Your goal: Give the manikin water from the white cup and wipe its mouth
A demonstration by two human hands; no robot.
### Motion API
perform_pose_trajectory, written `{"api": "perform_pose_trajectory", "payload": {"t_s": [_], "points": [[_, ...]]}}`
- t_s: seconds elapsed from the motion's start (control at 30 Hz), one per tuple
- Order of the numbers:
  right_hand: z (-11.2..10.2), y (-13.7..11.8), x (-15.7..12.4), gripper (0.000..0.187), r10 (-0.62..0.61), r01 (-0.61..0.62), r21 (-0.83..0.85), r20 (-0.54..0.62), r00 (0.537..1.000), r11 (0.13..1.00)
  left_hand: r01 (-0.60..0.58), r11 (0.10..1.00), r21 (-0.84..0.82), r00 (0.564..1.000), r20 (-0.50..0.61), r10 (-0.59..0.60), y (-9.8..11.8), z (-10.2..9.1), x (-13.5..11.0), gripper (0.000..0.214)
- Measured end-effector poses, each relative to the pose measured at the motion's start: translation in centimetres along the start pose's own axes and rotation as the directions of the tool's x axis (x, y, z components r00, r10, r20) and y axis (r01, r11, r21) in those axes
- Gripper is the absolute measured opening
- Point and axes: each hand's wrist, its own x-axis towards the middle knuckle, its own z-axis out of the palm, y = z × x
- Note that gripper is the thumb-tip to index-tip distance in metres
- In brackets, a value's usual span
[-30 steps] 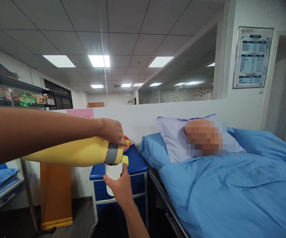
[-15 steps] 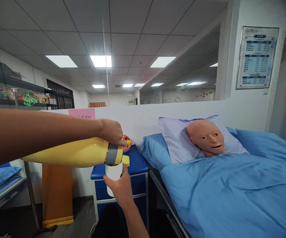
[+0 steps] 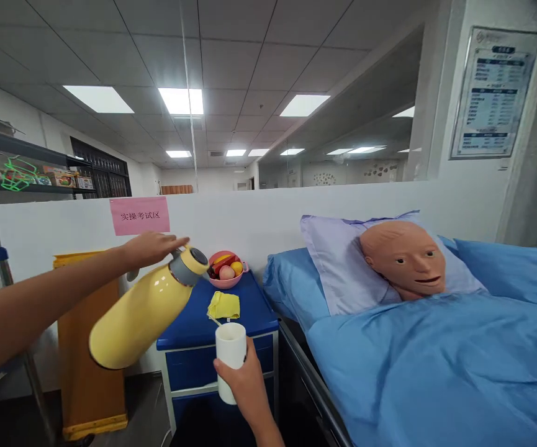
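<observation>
1. Blue-topped cabinet [image 3: 256, 301] stands left of the blue-covered bed [image 3: 412, 372].
2. Left hand [image 3: 153, 248] grips the yellow flask [image 3: 142, 316], tilted mouth-up, left of the white cup [image 3: 230, 347].
3. Right hand [image 3: 249, 388] holds the cup upright near the cabinet's front.
4. Farther, atop the cabinet: yellow cloth [image 3: 224, 305], then pink fruit basket [image 3: 226, 284].

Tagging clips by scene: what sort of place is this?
Probably a care or nursing training room, set up for exams: a mannequin head rests on a lavender pillow in a blue-covered bed, and the pink sign reads "practical exam area" in Chinese.
</observation>
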Motion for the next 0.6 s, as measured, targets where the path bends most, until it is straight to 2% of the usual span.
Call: {"api": "perform_pose_trajectory", "payload": {"t_s": [0.07, 0.1, 0.17, 0.23, 0.33, 0.4, 0.6], "points": [[-0.8, 2.8, 1.2, 0.05, 0.074, -0.075, -0.01, -0.056, 0.996, 0.997, 0.266, 0.961, -0.07, 0.96, -0.07, -0.271, -2.2, 3.5, -0.2, 0.06], [-1.1, 4.0, 1.7, 0.051, 0.1, -0.1, -0.008, -0.079, 0.992, 0.995, 0.372, 0.921, -0.12, 0.918, -0.103, -0.384, -3.0, 5.2, -0.2, 0.06], [-1.5, 6.1, 2.8, 0.051, 0.133, -0.135, -0.005, -0.116, 0.984, 0.991, 0.506, 0.824, -0.256, 0.82, -0.153, -0.552, -4.1, 8.5, 0.4, 0.056], [-1.8, 7.7, 3.8, 0.05, 0.148, -0.153, -0.024, -0.145, 0.978, 0.988, 0.577, 0.704, -0.413, 0.715, -0.161, -0.68, -4.8, 11.5, 1.3, 0.05], [-1.8, 9.5, 5.1, 0.05, 0.165, -0.179, -0.075, -0.169, 0.972, 0.981, 0.641, 0.561, -0.523, 0.6, -0.114, -0.792, -5.5, 15.6, 2.7, 0.045], [-1.6, 10.5, 5.7, 0.051, 0.177, -0.196, -0.105, -0.172, 0.969, 0.975, 0.679, 0.496, -0.541, 0.548, -0.077, -0.833, -5.7, 17.9, 3.5, 0.044], [-0.5, 12.5, 7.3, 0.057, 0.201, -0.229, -0.144, -0.188, 0.961, 0.963, 0.745, 0.414, -0.523, 0.463, -0.042, -0.886, -5.9, 23.0, 5.4, 0.04]]}}
